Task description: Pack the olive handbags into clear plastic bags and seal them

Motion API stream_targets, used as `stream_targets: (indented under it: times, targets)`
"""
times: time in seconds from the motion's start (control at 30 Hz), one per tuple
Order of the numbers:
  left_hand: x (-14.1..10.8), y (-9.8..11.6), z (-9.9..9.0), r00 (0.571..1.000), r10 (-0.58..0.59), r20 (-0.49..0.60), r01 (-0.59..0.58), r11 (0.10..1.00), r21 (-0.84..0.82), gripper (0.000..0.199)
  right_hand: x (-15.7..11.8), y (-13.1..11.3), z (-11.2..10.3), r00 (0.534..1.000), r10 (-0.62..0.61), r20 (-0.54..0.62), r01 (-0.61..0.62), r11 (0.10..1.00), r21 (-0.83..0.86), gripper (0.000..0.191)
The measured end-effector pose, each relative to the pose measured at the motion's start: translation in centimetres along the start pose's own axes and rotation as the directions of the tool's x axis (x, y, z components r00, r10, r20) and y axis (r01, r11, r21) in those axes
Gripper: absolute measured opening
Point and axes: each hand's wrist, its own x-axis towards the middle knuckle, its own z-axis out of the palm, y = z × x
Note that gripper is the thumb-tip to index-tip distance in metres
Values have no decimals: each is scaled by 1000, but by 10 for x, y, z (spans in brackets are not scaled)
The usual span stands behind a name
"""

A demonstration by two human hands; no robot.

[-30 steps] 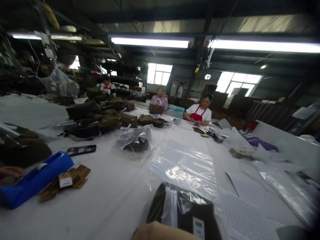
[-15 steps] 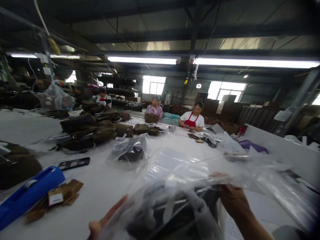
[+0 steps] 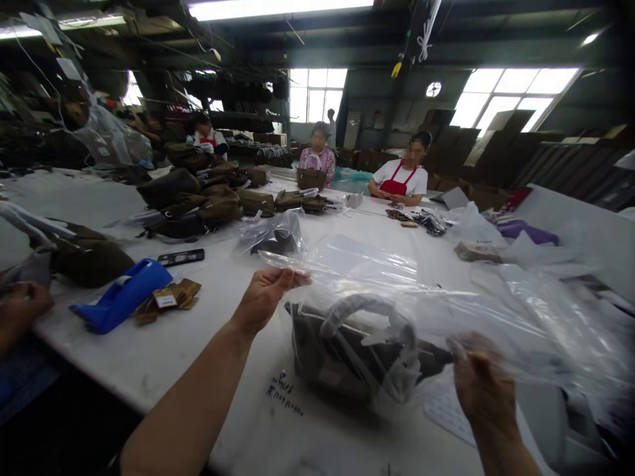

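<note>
A dark handbag [image 3: 327, 370] with wrapped handles stands on the table inside a clear plastic bag [image 3: 357, 284]. My left hand [image 3: 265, 294] pinches the plastic bag's edge above the handbag's left end, fingers closed. On the other side my right hand [image 3: 481, 373], somewhat blurred, is closed on the plastic by the handbag's right end. The film stretches between both hands over the handles. Handwriting marks the white table [image 3: 258, 436] in front of the handbag.
A blue tape dispenser [image 3: 124, 294], brown tags [image 3: 181, 294] and a black phone-like object [image 3: 181, 257] lie at left. Brown handbags [image 3: 218, 205] are piled beyond. Clear plastic sheets [image 3: 560, 317] cover the right side. Another person's hand [image 3: 24, 304] is at the left edge; co-workers sit across.
The view has tilted down and drawn back. My left hand has risen from low beside the bag to the plastic's upper edge. The handbag now shows more fully, standing on the table.
</note>
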Motion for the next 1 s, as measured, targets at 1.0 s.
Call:
stream_targets:
  times: [1.0]
  targets:
    - [-62,-84,-75,805,-488,338,480,870,113,46,-21,93,-59,809,550,207,-587,772,244,32]
